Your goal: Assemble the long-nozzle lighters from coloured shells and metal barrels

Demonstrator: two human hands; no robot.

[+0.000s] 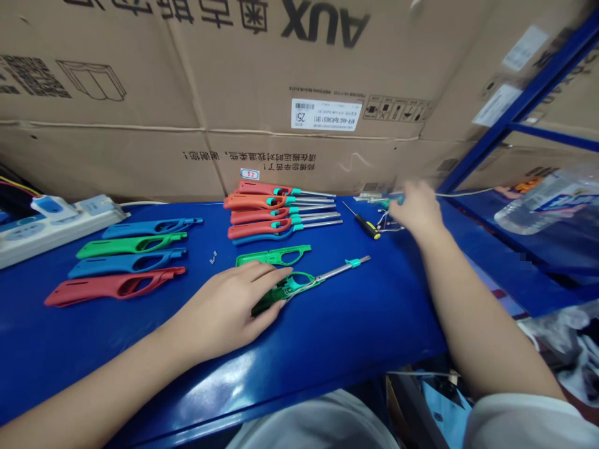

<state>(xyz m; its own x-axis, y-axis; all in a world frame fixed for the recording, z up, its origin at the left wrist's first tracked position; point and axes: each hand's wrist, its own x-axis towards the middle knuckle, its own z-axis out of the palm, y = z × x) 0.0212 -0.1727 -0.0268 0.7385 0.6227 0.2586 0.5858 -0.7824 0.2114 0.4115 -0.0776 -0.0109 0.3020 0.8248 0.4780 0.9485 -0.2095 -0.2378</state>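
Observation:
My left hand is closed round the green handle of an opened long-nosed gas lighter, pressing it to the table. Its metal tube points right, with a teal piece near the tip and a thin wire along it. Just behind lies a loose green handle shell. At the back right my right hand reaches among small lighter parts, with thin wires and a teal piece by its fingers. Those fingers are blurred, so their grip is unclear. A black and yellow screwdriver lies left of that hand.
Several assembled lighters, mostly red, lie stacked at the back. Loose handle shells in red, blue and green form a row at left, near a white power strip. Tiny screws lie between. A cardboard wall closes the back.

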